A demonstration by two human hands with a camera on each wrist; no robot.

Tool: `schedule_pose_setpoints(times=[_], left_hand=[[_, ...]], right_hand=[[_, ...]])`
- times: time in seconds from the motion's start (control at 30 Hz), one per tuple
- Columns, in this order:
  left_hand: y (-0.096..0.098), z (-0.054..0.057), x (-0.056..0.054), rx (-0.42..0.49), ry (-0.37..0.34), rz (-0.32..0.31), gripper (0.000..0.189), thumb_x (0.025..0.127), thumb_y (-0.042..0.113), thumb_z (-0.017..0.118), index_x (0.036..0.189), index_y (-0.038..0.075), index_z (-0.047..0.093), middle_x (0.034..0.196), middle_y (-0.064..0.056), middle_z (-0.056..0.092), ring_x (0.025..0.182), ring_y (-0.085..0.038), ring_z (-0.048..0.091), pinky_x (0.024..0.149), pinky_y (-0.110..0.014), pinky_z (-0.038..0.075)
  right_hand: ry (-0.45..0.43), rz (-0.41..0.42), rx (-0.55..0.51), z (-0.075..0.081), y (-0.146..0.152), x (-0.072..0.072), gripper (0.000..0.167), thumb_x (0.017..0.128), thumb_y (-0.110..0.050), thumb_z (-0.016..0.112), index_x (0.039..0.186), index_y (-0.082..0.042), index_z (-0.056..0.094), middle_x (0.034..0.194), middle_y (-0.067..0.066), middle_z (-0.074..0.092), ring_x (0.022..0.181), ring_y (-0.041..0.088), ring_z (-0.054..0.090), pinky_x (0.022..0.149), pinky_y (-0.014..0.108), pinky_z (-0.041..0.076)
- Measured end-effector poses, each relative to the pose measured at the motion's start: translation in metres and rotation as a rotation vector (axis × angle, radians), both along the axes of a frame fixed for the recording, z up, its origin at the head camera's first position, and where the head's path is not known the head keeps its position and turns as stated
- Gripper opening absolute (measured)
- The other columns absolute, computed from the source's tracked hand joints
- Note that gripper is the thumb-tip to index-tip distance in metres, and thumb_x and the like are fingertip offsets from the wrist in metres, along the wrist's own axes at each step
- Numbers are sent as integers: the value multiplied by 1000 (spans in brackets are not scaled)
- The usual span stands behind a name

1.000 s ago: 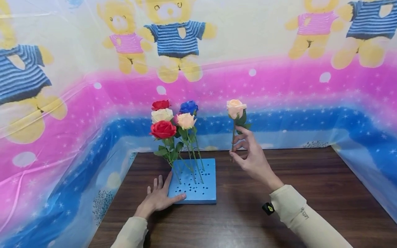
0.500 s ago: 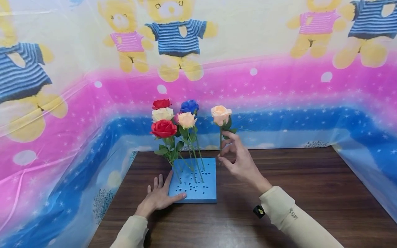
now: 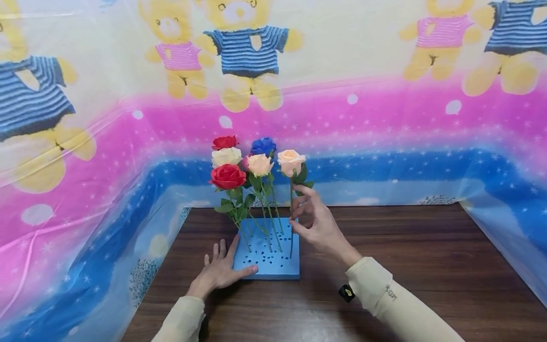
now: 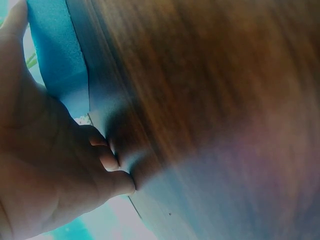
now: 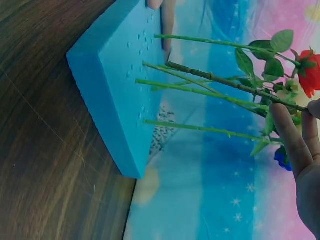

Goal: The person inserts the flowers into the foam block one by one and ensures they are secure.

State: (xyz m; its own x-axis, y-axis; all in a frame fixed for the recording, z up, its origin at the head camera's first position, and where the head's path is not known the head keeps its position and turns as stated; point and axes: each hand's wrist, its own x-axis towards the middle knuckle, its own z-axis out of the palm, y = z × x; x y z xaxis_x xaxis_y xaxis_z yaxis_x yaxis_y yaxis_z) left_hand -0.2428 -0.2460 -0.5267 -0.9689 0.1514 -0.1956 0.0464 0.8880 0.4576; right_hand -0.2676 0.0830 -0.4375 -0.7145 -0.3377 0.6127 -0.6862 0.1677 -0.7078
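Observation:
My right hand pinches the stem of a peach rose between thumb and fingers, with the bloom up. Its bare stem stops short of the blue foam block in the right wrist view; from the head, the lower end overlaps the block's right side. My left hand lies spread along the block's left edge, its straight thumb at the front left corner. In the block's holes stand several roses: a red rose in front, a white rose, another peach rose and a blue rose.
The block sits on a dark wooden table. A printed cloth with teddy bears hangs around the table's back and sides. Many small holes dot the block's top. A small black object shows at the right sleeve.
My right hand has carried the peach rose leftward and down, from beside the block to over its right side. The left hand has stayed at the block's edge.

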Motion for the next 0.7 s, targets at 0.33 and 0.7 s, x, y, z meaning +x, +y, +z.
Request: schedule_pose_setpoints(times=[0.33, 0.7], left_hand=[[0, -1, -1, -13, -2, 6, 125, 94, 86, 64, 182, 20, 5, 181, -37, 2, 168, -58, -5, 127, -83, 1], [2, 1, -1, -25, -5, 11, 126, 93, 87, 64, 182, 19, 5, 180, -38, 4, 168, -59, -1, 127, -83, 4]], right_hand=[[-20, 54, 6, -11, -22, -5, 87, 101, 5, 78, 169, -31, 38, 120, 10, 66, 96, 21, 74, 66, 37, 67], [-19, 71, 13, -17, -52, -9, 82, 101, 7, 78, 170, -16, 40, 120, 8, 65, 101, 18, 74, 69, 33, 67]])
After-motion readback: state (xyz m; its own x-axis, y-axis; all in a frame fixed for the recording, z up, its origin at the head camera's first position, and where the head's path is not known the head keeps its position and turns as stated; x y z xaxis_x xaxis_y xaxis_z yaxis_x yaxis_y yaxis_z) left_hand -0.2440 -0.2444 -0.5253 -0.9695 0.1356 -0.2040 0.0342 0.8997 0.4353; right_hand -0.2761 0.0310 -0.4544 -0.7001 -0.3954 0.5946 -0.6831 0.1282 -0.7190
